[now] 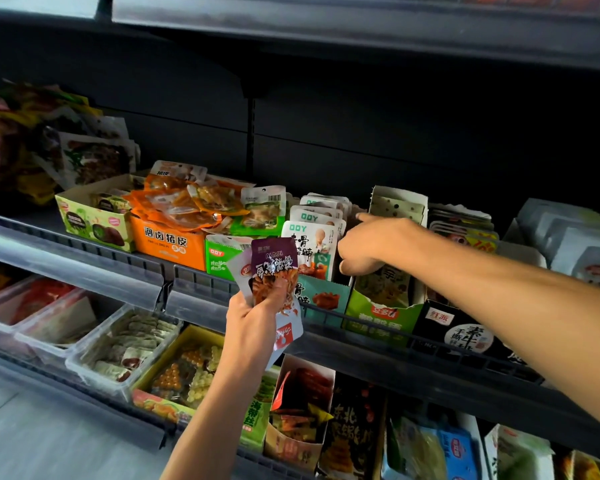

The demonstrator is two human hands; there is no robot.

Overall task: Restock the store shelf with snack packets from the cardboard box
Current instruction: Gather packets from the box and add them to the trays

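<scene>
Our left hand grips a fanned bunch of snack packets, purple one in front, just before the shelf rail. Our right hand reaches between the white packet row and the green display box, index finger out, other fingers curled, nothing visibly held. The cardboard box is out of view. The risk as we see it: the loose fan could slip from our grip, or the right hand could knock the upright white row over.
</scene>
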